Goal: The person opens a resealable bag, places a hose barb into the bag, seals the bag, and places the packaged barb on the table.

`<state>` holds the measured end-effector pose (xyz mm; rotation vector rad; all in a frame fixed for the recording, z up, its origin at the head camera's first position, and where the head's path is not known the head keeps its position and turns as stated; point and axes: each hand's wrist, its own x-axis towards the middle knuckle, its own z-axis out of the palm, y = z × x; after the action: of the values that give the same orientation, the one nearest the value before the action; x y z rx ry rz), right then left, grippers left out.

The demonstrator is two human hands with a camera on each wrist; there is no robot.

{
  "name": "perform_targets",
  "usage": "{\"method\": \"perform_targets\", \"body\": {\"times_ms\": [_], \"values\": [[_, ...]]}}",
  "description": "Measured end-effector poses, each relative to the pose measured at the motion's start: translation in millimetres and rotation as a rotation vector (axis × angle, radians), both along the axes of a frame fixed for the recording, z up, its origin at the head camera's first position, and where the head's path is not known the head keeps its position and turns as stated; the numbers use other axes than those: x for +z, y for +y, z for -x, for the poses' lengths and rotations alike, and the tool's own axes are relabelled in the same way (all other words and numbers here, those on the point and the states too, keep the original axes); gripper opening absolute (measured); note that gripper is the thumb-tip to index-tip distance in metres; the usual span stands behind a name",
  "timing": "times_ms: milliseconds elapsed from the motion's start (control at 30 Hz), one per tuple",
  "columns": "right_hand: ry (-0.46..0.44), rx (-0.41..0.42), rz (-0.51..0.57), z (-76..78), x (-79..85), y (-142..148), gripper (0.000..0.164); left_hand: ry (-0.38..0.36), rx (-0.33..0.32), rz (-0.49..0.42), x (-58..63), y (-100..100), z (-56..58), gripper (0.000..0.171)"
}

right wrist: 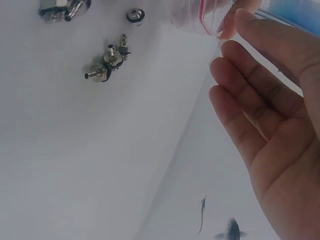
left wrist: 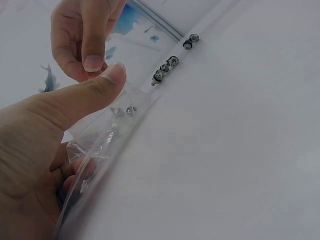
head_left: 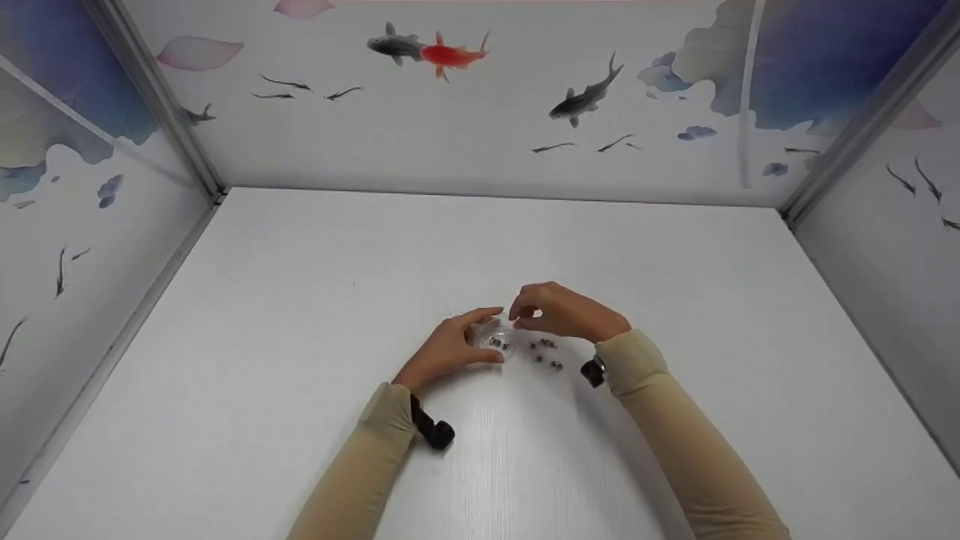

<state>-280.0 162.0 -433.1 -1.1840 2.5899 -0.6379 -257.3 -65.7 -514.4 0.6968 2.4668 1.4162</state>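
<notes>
While the clear bag (head_left: 496,330) sits on the bench (head_left: 487,465) with metal fittings (head_left: 498,343) inside, the left hand (head_left: 450,345) curls round it, likely keeping its mouth spread; the right hand (head_left: 564,309) bends at the rim, any pinch hidden; loose fittings (right wrist: 111,59) lie beside, probably for easy reach.

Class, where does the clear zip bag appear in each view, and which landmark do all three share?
Head: clear zip bag just right of centre, below the middle.
Left wrist: left half.
Right wrist: top edge, right of centre.
Shared landmark: loose metal fittings.
</notes>
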Motion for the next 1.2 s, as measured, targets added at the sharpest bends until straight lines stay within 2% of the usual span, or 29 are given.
{"method": "perform_targets", "body": {"times_ms": [267,500,900,1200], "values": [[0.019,0.012,0.027,0.5,-3.9,7,0.016,0.003,0.011,-0.004,-0.1,1,-0.2,0.075],[0.036,-0.037,-0.043,-0.5,-7.8,15,0.014,0.008,0.004,-0.007,-1.8,1,0.4,0.075],[-0.091,-0.186,-0.166,-3.8,-15.8,17,0.011,0.027,0.009,0.008,-1.1,0,-0.3,0.075],[-0.083,-0.168,-0.183,-1.3,-25.4,14,0.007,0.027,0.010,0.013,0.3,0,-0.9,0.075]]}}
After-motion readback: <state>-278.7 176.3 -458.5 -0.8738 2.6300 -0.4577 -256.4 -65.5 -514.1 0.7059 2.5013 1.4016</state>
